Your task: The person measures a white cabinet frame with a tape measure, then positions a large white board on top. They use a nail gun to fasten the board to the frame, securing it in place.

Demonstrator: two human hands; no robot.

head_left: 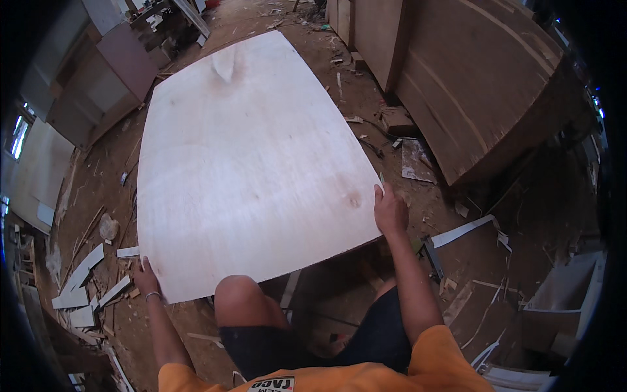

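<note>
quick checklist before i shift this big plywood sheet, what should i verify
1. Left hand grip on the near left corner of the plywood sheet: ok, fingers on the edge.
2. Right hand grip on the right edge: ok, hand wraps the edge near the corner.
3. Raised knee under the near edge: ok, it sits against the sheet's underside.
4. Floor to the left: not ok, white offcut strips lie scattered by the left hand.
5. Floor to the right: not ok, scraps and a white strip lie close to the right hand.
6. Far end of the sheet resting on something: cannot tell.
</note>
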